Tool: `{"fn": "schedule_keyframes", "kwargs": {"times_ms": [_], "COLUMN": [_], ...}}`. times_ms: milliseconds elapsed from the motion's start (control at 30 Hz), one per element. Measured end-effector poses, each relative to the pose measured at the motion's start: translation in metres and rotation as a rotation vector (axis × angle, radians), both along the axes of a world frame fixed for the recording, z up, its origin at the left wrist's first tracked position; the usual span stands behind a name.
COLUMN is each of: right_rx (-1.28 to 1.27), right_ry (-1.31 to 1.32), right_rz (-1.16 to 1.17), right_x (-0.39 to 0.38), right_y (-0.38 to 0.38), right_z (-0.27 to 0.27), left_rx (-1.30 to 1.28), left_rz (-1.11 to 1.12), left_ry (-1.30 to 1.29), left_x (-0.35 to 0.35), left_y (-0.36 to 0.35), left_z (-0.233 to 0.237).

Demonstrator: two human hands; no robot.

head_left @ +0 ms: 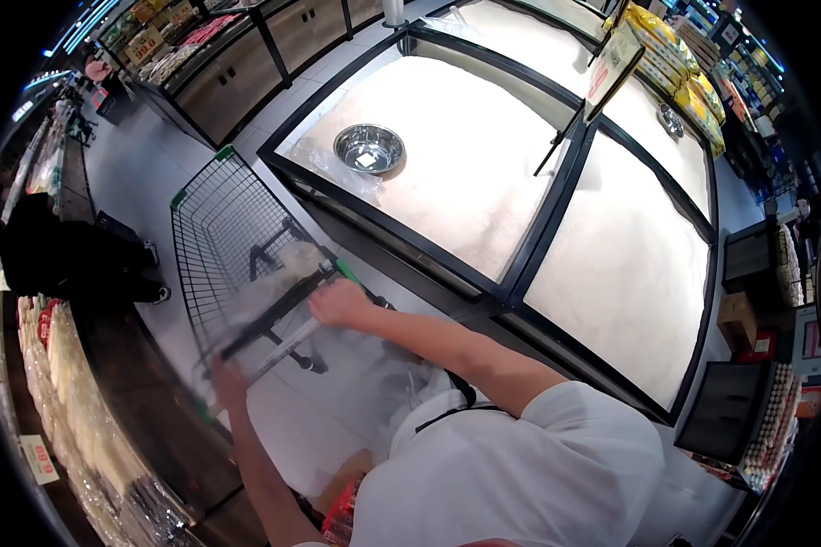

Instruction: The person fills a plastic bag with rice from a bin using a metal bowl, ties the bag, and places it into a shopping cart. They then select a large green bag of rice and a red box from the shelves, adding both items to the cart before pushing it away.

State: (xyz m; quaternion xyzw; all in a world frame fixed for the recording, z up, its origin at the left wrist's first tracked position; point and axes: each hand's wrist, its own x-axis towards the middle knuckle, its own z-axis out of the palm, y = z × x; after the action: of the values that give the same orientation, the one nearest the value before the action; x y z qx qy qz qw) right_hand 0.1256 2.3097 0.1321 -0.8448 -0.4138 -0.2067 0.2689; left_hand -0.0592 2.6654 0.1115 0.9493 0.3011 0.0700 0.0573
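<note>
Leftmost, a darkly clothed person (pixel 73 251) was seen beside the aisle, well apart from the cart (pixel 214 232). Next, the left hand (pixel 228 381) was found at the near-left end of the handle (pixel 285 347); it was blurred, so whether its fingers were fully wrapped around could not be told. The handle was set crosswise between the two hands, its long axis slanted from lower left to upper right in the view, while the cart's wire basket was stretched away beyond it, toward the upper left. Inside, something pale was blurred past naming. At the handle's other end, the right hand (pixel 339 303) was closed on it, fingers curled over, with the forearm reached in from the lower right. Farther right, past the dark rim (pixel 374 208) of the bin, the metal bowl (pixel 369 150) was rested upright on pale grains, with a clear bag (pixel 342 173) just beside it. Of the two hands, the right was placed nearer to both bowl and bin, with the rim interposed between.
</note>
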Motion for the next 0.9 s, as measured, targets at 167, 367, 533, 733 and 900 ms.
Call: {"fn": "schedule_keyframes", "kwargs": {"times_ms": [167,367,533,733,900], "right_rx": [-0.017,-0.138,-0.136,-0.142,-0.180], "right_ry": [0.019,0.144,0.167,0.098,0.141], "right_rz": [0.001,-0.002,-0.068,-0.108,-0.154], "right_x": [0.034,0.085,0.117,0.177,0.240], "right_y": [0.049,0.126,0.197,0.294,0.357], "right_z": [0.002,0.008,0.013,0.016,0.018], "left_rx": [-0.032,-0.063,-0.022,0.006,-0.079], "left_rz": [-0.041,-0.177,-0.206,-0.259,-0.299], "left_ry": [0.006,0.031,-0.035,-0.053,-0.012], "left_x": [0.049,0.114,0.162,0.241,0.327], "left_y": [0.050,0.129,0.246,0.332,0.380], "left_z": [0.012,0.026,-0.016,0.003,0.032]}}
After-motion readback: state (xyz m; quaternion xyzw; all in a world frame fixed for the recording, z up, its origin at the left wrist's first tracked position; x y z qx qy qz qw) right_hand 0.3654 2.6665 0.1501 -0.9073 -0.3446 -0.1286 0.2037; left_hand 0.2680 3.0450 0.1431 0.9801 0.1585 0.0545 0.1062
